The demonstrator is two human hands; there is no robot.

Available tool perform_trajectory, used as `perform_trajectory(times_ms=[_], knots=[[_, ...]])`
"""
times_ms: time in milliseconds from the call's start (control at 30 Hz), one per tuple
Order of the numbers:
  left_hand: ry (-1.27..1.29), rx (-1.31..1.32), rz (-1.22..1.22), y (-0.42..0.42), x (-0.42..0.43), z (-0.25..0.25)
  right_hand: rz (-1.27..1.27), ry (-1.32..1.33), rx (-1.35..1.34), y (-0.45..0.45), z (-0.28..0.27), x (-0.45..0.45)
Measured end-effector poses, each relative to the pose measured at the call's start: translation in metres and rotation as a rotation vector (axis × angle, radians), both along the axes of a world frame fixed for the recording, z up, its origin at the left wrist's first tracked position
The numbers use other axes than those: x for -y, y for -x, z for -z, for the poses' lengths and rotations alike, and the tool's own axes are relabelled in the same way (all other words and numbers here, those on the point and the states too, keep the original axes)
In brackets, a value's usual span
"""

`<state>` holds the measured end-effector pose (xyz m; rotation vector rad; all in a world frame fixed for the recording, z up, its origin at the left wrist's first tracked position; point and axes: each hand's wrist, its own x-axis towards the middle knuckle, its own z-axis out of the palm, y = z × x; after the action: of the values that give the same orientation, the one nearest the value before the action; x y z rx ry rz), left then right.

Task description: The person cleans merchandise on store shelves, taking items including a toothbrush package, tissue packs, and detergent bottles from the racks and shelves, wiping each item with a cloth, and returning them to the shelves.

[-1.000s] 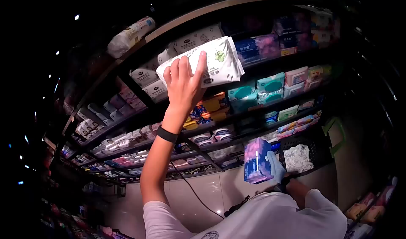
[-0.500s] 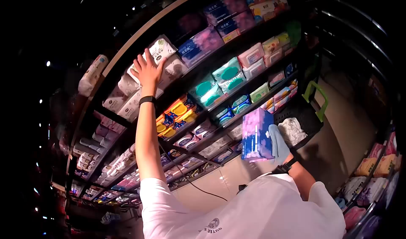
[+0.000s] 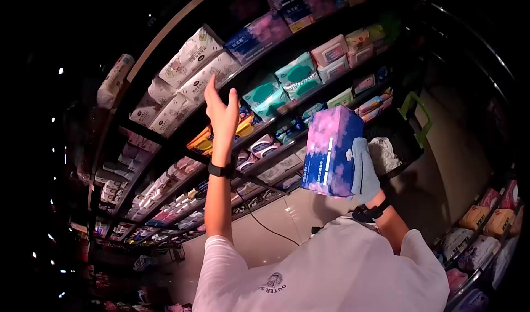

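Purple-and-blue box (image 3: 333, 146), clamped in the fabric-covered right hand (image 3: 365, 171), which lies along its right side, sits below and to the right, in view, of the left hand (image 3: 223, 118), whose thumb and fingers stand apart near shelved white packs (image 3: 192, 57).

We are in a shop. A long shelf unit (image 3: 165, 29) carries, level above level, many wrapped products in matching rows: white packs (image 3: 187, 62), teal packs (image 3: 266, 96) and others. We also see a black basket (image 3: 407, 141) with a green handle (image 3: 425, 127), and more packs (image 3: 478, 251) at the lower right.
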<state>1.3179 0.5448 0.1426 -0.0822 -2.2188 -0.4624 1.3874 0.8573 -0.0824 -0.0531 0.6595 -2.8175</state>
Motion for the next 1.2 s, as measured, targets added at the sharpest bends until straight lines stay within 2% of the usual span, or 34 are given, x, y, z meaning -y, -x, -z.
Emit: perform_trajectory(times_ms=[33, 67, 100, 133, 167, 200, 233, 267, 300, 333, 367, 400, 433, 500, 567, 600, 633, 667, 700, 767, 833, 900, 933, 967, 1100, 1167, 1200], knots=[[-0.286, 0.186, 0.198, -0.024, -0.021, 0.03, 0.084, -0.032, 0.08, -0.005, 0.0, 0.006], [-0.618, 0.381, 0.337, -0.061, -0.063, 0.047, 0.054, -0.098, 0.009, -0.003, 0.007, 0.008], [-0.609, 0.54, 0.356, -0.081, -0.075, 0.081, 0.025, -0.162, -0.052, 0.001, 0.014, 0.011], [-0.77, 0.711, 0.46, -0.102, -0.098, 0.101, 0.001, -0.229, -0.105, 0.005, 0.024, 0.011], [-0.828, 0.804, 0.571, -0.111, -0.108, 0.127, -0.028, -0.301, -0.157, 0.009, 0.035, 0.009], [-0.764, 0.754, 0.527, -0.117, -0.119, 0.136, -0.061, -0.375, -0.209, 0.009, 0.046, 0.005], [-0.704, 0.699, 0.488, -0.118, -0.129, 0.142, -0.018, -0.461, -0.249, 0.007, 0.031, 0.005], [-0.864, 0.616, 0.538, -0.114, -0.135, 0.151, 0.026, -0.549, -0.285, 0.005, 0.017, 0.004], [-1.051, 0.594, 0.544, -0.116, -0.137, 0.152, -0.036, -0.425, -0.134, 0.002, 0.003, 0.006], [-1.183, 0.596, 0.555, -0.116, -0.132, 0.158, -0.047, -0.366, -0.097, 0.001, 0.012, 0.013], [-1.313, 0.592, 0.557, -0.118, -0.124, 0.167, -0.109, -0.339, -0.118, -0.001, 0.018, 0.014], [-1.341, 0.597, 0.511, -0.121, -0.113, 0.182, -0.171, -0.313, -0.139, -0.002, 0.021, 0.016], [-1.421, 0.571, 0.475, -0.127, -0.111, 0.187, -0.248, -0.267, -0.129, 0.0, -0.025, 0.015], [-1.624, 0.574, 0.449, -0.14, -0.103, 0.192, -0.166, -0.428, -0.376, 0.017, -0.008, 0.023], [-1.685, 0.499, 0.412, -0.151, -0.103, 0.193, -0.054, -0.645, -0.597, 0.032, -0.001, 0.024], [-1.739, 0.463, 0.418, -0.155, -0.104, 0.194, 0.108, -0.957, -0.952, 0.04, 0.007, 0.015], [-1.794, 0.429, 0.426, -0.159, -0.105, 0.194, 0.262, -1.143, -1.082, 0.038, -0.001, 0.012], [-1.776, 0.393, 0.497, -0.162, -0.097, 0.207, 0.445, -1.327, -1.188, 0.036, -0.008, 0.008], [-1.826, 0.386, 0.485, -0.165, -0.099, 0.204, 0.329, -1.394, -1.196, 0.049, -0.004, 0.011], [-1.739, 0.417, 0.405, -0.168, -0.099, 0.202, 0.146, -1.619, -1.267, 0.045, -0.026, 0.009], [-1.648, 0.456, 0.388, -0.165, -0.1, 0.202, 0.174, -1.907, -1.458, 0.03, -0.078, 0.014], [-1.407, 0.445, 0.349, -0.164, -0.104, 0.201, 0.3, -1.757, -1.493, 0.029, -0.05, 0.034], [-1.38, 0.422, 0.357, -0.162, -0.107, 0.196, 0.306, -1.669, -1.371, 0.025, -0.033, 0.041], [-1.365, 0.426, 0.345, -0.162, -0.107, 0.192, 0.39, -1.431, -1.346, 0.02, -0.034, 0.041], [-1.28, 0.517, 0.355, -0.171, -0.101, 0.184, 0.324, -1.2, -1.226, 0.011, -0.026, 0.027], [-1.302, 0.623, 0.391, -0.177, -0.101, 0.179, 0.108, -1.318, -1.095, 0.012, -0.009, 0.021], [-1.309, 0.66, 0.422, -0.175, -0.099, 0.181, 0.001, -1.244, -1.022, 0.015, -0.012, 0.018]])
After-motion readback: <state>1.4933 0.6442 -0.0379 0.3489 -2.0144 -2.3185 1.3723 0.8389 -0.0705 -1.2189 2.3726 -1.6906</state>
